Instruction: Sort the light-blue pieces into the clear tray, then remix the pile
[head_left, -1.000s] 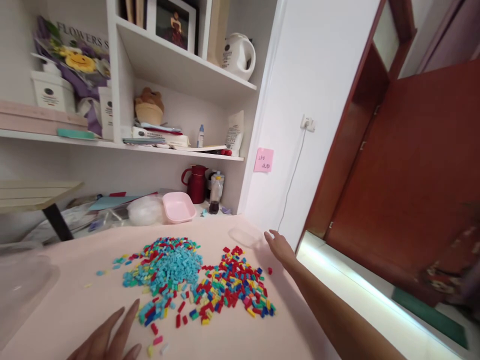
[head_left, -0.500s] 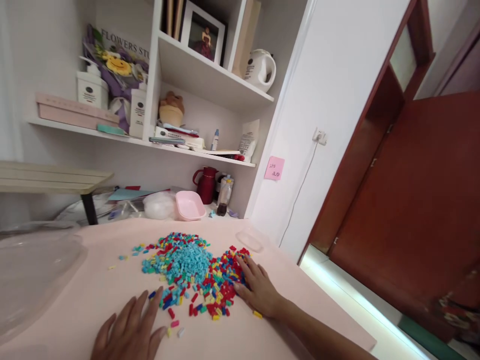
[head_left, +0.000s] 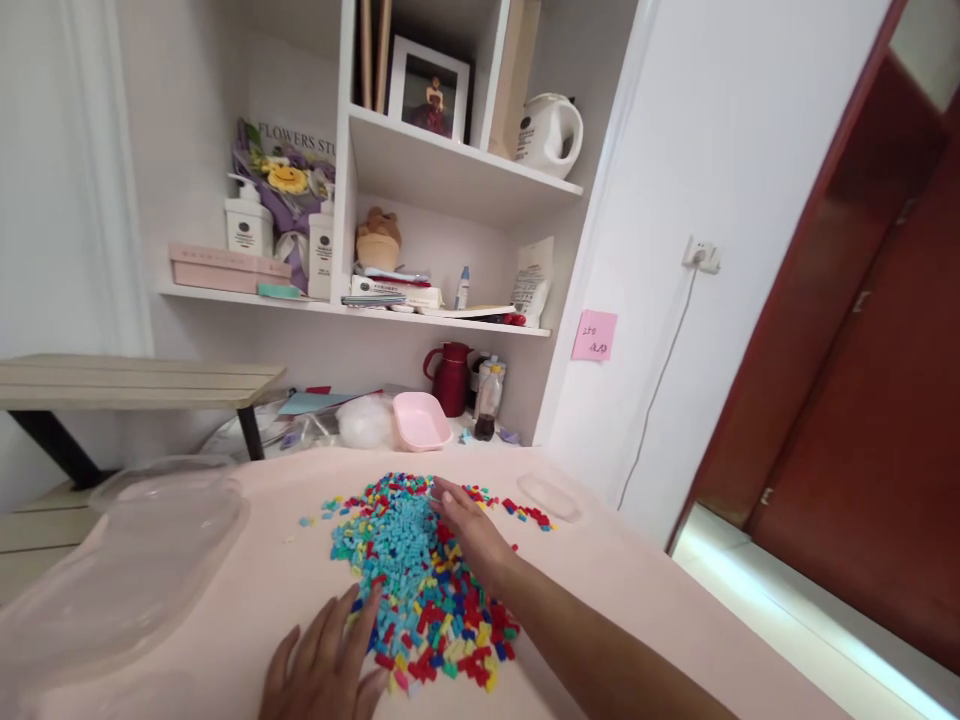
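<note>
A spread heap of small plastic building bricks (head_left: 401,545) lies on the pale pink tabletop (head_left: 277,570), light blue in the middle, with red, yellow, green and dark blue ones around it. My right hand (head_left: 472,525) reaches over the right part of the heap, fingers stretched and side by side, touching bricks. What lies beneath its palm is hidden. At the heap's near left edge my left hand (head_left: 326,655) rests with fingers spread, fingertips against the outer bricks. A short line of stray bricks (head_left: 529,514) sits right of my right hand.
Clear plastic containers (head_left: 142,560) stand at the left, and a clear lid (head_left: 550,497) lies at the back right. Behind are a pink basin (head_left: 422,420), a red jug (head_left: 450,378) and a bottle (head_left: 489,402), below wall shelves (head_left: 457,155). A slatted stool (head_left: 135,385) stands left.
My right hand has swept from the heap's right side leftward and away from me, shifting bricks and spreading them nearer to me. The view has turned left. My left hand remains at the near edge.
</note>
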